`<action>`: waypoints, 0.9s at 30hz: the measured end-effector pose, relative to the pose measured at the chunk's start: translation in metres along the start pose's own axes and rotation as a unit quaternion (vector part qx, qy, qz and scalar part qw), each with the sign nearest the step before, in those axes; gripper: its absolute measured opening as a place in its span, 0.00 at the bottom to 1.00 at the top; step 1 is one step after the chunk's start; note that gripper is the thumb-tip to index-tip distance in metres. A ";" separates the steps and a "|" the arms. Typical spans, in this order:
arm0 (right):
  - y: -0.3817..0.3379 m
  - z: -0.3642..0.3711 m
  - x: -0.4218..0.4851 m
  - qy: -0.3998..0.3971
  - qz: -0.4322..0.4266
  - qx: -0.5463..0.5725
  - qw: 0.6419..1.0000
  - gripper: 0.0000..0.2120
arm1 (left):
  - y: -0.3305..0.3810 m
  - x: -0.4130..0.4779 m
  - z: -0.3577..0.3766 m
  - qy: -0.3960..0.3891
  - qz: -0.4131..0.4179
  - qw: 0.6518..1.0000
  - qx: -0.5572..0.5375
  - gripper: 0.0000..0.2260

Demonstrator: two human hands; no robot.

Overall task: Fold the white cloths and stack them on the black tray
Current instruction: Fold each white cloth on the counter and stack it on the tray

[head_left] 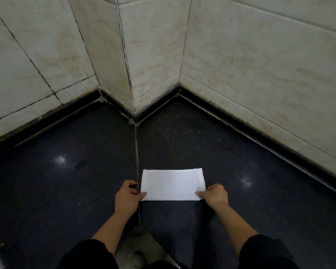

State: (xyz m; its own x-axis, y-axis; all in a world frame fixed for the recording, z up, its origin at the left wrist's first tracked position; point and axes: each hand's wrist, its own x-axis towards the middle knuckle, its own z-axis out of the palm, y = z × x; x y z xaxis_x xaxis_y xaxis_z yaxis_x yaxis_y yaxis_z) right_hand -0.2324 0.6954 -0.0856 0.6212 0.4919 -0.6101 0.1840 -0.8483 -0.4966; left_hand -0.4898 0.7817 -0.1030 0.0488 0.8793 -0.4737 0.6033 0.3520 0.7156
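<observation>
White cloth (173, 184) lies flat as a folded rectangle on the dark speckled worktop (66, 181). My left hand (127, 197) and right hand (214, 195) each pinch a near corner. Judgement: folding is part done. No black tray in view, and stacking is not yet started.

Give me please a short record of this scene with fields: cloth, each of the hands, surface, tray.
cloth: white cloth, a neat rectangle lying on the surface
left hand: left hand pinches the cloth's near left corner
right hand: right hand pinches the cloth's near right corner
surface: dark speckled counter with a seam, in a corner of tiled walls
tray: black tray not in view
</observation>
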 end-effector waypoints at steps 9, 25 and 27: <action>-0.001 -0.004 0.002 -0.006 0.024 0.134 0.991 0.08 | -0.001 0.001 0.001 0.001 -0.003 1.000 -0.001 0.22; -0.081 0.040 -0.040 -0.075 -0.185 0.004 0.980 0.11 | -0.002 0.012 -0.004 -0.011 -0.016 1.000 0.003 0.12; -0.090 0.054 -0.042 -0.088 -0.190 -0.025 0.977 0.10 | -0.001 0.013 -0.004 -0.019 -0.009 1.000 0.015 0.09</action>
State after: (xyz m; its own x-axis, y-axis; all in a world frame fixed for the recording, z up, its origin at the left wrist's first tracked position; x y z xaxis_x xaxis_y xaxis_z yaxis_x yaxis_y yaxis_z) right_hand -0.3164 0.7615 -0.0485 0.3606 0.7958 -0.4864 0.4158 -0.6040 -0.6800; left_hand -0.4930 0.7938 -0.1080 0.0681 0.8597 -0.5063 0.6285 0.3572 0.6909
